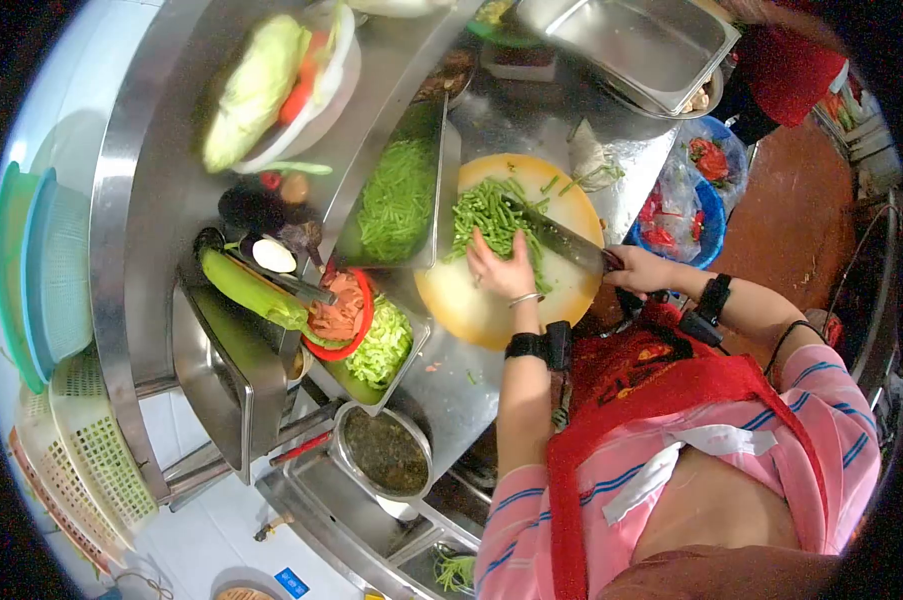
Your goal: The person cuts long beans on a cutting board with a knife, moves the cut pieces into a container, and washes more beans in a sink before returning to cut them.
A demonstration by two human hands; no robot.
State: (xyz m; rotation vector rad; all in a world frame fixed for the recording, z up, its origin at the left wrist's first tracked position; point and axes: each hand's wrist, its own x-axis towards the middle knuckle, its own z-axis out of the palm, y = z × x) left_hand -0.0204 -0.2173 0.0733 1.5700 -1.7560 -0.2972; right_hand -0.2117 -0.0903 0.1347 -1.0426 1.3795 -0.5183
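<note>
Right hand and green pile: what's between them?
In the head view, the knife blade reaches across the round board from right hand to green pile.

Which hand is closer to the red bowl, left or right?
The left. The left hand is on the green pieces, between the red bowl and the other hand. The right hand is farther away, holding the knife.
</note>
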